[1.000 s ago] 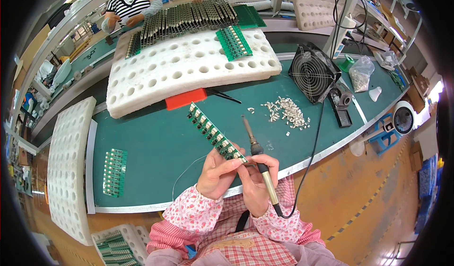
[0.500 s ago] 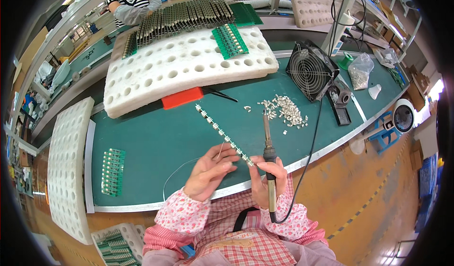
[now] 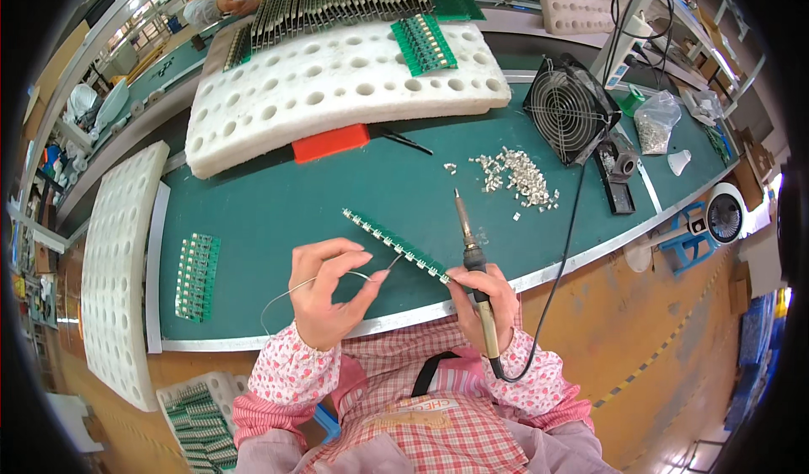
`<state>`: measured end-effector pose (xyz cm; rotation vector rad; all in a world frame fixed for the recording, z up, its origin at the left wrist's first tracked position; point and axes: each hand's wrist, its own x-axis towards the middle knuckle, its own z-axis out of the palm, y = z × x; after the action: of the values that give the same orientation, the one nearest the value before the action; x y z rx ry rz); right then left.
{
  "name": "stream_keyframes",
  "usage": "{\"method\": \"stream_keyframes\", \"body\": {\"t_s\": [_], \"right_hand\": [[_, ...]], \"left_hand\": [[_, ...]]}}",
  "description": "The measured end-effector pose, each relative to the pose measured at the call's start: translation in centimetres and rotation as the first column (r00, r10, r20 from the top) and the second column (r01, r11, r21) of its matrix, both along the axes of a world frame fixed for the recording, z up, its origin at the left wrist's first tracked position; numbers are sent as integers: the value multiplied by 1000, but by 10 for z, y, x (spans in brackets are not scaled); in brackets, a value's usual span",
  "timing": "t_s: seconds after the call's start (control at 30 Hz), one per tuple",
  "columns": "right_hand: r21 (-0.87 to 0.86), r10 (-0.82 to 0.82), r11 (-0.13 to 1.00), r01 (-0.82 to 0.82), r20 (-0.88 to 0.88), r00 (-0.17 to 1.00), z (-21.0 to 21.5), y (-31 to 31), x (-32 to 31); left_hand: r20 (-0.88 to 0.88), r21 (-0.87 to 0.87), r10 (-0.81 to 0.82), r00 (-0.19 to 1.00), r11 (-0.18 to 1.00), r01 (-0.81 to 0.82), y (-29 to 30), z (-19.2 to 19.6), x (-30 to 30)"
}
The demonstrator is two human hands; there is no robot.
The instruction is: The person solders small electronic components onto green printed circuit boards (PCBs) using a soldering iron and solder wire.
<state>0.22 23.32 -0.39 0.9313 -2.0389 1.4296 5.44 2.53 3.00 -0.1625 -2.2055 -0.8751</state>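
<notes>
A thin solder wire (image 3: 291, 289) loops behind my left hand (image 3: 324, 293), whose thumb and fingertip pinch it with the other fingers curled. The wire's short end points at a narrow green circuit board (image 3: 396, 245) with a row of small white connectors along its edge. That board slants up and leftward from my right hand (image 3: 493, 301), pinched at its lower end between thumb and finger. In the same hand rests a soldering iron (image 3: 474, 259), tip up and apart from the board, its black cord hanging from the handle's lower end.
Loose metal parts (image 3: 527, 179) lie in a pile beyond the iron. A black fan (image 3: 569, 107) stands behind them. White foam blocks (image 3: 337, 95) carry rows of boards; another green board (image 3: 197, 276) lies at left. A red box (image 3: 330, 143) sits under the foam. One person is seated opposite.
My left hand has moved left, away from the board, and its fingers have lifted with the wire. The board has tilted, showing more of its green face. The view has shifted slightly.
</notes>
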Motion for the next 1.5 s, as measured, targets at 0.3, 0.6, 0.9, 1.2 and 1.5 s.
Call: {"method": "stream_keyframes", "body": {"t_s": [0.3,0.6,0.9,1.2,1.5], "right_hand": [[-121,112,989,-80,285,952,-7,-2,5],[-57,61,997,-46,296,953,-9,0,6],[75,26,996,-42,196,980,-6,2,7],[86,33,995,-51,195,980,-4,2,8],[146,46,986,-79,215,976,-3,7,10]], "left_hand": [[125,-196,-191,974,957,213,-10,9,-21],[172,-201,-309,935,918,341,-13,12,-36],[254,-194,-403,880,870,454,-15,14,-39],[276,-162,-494,824,821,547,-20,14,-40],[231,-219,-519,823,797,563,-25,11,-40]]}}
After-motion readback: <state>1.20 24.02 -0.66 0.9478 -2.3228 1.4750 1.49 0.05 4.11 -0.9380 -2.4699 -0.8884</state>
